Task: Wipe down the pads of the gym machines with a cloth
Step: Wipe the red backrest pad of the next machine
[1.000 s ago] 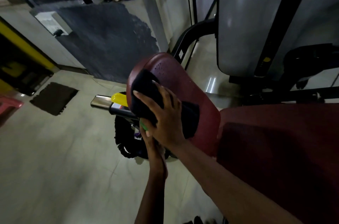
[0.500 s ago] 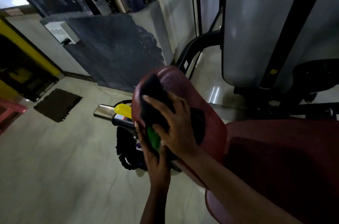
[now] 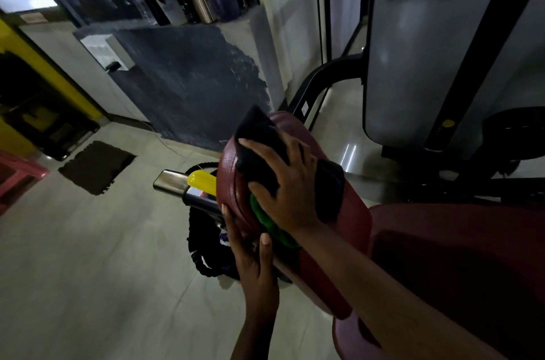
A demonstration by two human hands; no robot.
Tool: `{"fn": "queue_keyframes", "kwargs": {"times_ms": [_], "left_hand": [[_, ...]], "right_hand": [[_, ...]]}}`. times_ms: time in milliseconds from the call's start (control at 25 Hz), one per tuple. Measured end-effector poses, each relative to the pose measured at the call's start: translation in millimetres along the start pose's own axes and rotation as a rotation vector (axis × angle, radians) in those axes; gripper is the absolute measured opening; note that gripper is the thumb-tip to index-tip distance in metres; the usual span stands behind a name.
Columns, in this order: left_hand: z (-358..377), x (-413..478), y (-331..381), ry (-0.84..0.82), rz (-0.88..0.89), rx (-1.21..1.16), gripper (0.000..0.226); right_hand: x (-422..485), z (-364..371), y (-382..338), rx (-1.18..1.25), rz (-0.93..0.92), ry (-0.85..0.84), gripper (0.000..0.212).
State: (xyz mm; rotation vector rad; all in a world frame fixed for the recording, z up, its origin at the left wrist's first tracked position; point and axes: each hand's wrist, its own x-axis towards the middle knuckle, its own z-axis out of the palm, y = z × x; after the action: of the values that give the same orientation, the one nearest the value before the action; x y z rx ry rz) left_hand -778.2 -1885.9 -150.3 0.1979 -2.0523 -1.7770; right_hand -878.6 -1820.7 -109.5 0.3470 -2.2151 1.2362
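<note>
Hands meet on the rounded maroon vinyl pad [image 3: 354,230]: left hand [image 3: 254,259] grips its lower edge, right hand [image 3: 290,193], fingers spread, presses a black cloth [image 3: 259,147] on its top. Loosely pinned, the cloth may slide off the curve.

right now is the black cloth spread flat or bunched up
Bunched up: the black cloth humps in folds under the right hand on the maroon pad, one corner peaking upward.

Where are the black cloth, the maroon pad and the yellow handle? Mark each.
black cloth [image 3: 259,150]: head view, its upper fold.
maroon pad [image 3: 355,224]: head view, bare face right of the cloth.
yellow handle [image 3: 203,181]: head view, its middle.
</note>
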Motion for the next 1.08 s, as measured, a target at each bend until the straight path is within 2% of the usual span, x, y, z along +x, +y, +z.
{"fn": "queue_keyframes", "kwargs": {"times_ms": [80, 320, 440, 560, 760, 840, 920, 1000, 1080], "left_hand": [[2.1, -0.2, 1.8, 0.019, 0.011, 0.007, 0.07], [5.1, 1.3, 3.0, 0.052, 0.009, 0.02, 0.069], [6.0, 1.1, 3.5, 0.035, 0.051, 0.014, 0.069], [1.5, 3.1, -1.4, 0.024, 0.051, 0.013, 0.071], [-3.3, 3.2, -0.9, -0.012, 0.037, 0.083, 0.071], [-5.5, 4.2, 0.1, -0.043, 0.028, 0.101, 0.074], [-7.6, 4.9, -3.3, -0.071, 0.012, 0.097, 0.075], [-9.7, 4.9, -7.2, -0.071, 0.003, 0.094, 0.074], [-10.6, 5.8, -11.6, -0.047, -0.005, 0.115, 0.072]], "right_hand": [[10.6, 1.1, 9.0, -0.009, 0.008, 0.022, 0.054], [20.5, -2.7, 58.9, 0.016, 0.291, 0.089, 0.058], [-2.7, -2.9, 85.7, 0.087, 0.498, 0.134, 0.063], [-35.6, -1.7, 111.1, 0.058, 0.688, 0.126, 0.07], [-70.6, -11.0, 131.7, 0.041, 0.922, 0.116, 0.051], [-63.9, -21.4, 111.8, 0.152, 0.893, 0.187, 0.05], [-56.7, -23.3, 65.9, 0.23, 0.726, 0.201, 0.053], [-67.4, -11.0, 14.7, 0.162, 0.531, 0.125, 0.055], [-85.5, 2.2, -5.1, 0.048, 0.45, 0.116, 0.056]]}}
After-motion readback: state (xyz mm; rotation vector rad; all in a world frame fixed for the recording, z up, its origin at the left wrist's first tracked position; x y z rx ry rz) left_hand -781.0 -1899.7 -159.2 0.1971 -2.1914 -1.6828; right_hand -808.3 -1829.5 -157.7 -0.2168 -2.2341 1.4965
